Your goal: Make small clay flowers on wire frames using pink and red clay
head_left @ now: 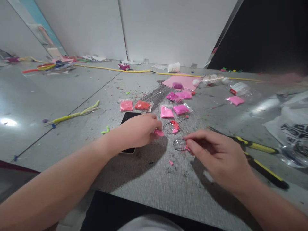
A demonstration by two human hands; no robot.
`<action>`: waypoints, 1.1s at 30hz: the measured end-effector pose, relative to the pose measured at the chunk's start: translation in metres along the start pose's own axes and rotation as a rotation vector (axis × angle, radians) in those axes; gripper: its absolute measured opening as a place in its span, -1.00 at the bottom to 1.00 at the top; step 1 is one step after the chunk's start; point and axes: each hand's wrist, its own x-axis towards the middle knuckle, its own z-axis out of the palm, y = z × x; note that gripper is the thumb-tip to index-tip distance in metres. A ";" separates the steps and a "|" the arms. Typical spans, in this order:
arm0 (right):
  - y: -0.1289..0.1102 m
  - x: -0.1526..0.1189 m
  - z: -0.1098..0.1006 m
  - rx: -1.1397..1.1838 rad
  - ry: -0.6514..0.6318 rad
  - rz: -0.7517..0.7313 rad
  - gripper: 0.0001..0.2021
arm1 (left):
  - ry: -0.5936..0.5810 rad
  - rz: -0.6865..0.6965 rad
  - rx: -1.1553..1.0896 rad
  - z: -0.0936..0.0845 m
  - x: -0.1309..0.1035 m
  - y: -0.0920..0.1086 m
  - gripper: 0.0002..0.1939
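Note:
My left hand (144, 130) is closed on a small piece of pink clay (158, 132), just above the table. Beneath that wrist lies a phone (130, 117) with a dark screen. Thumb and forefinger of my right hand (216, 154) pinch the edge of a round wire frame (179, 144), which has a bit of pinkish-red clay near the fingertips. Between the hands rests a second wire frame (167, 128), partly covered with red and pink clay. A loose pink scrap (171, 163) lies nearer to me.
Several bags of clay, one a pink bag (166, 112), lie beyond my hands, by a bundle of thin wires (156, 96). Yellow-and-black pliers (257, 146) lie right, near a plastic bag (293, 122). A yellow cable (108, 68) crosses the back; plastic bottles (239, 88) lie back right.

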 end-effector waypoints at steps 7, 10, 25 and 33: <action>0.000 0.003 0.007 -0.138 0.053 -0.249 -0.90 | 0.021 0.071 -0.530 -0.002 -0.001 0.018 -0.61; 0.001 0.001 0.007 -0.133 0.068 -0.245 -0.90 | 0.062 0.111 -0.553 0.001 -0.001 0.023 -0.63; 0.001 -0.002 0.003 -0.109 -0.004 -0.062 -0.80 | 0.114 0.241 -0.381 0.008 -0.002 0.026 -0.87; 0.004 -0.005 0.004 0.047 0.008 0.008 -0.77 | 0.048 0.149 0.102 0.018 -0.002 0.013 -0.70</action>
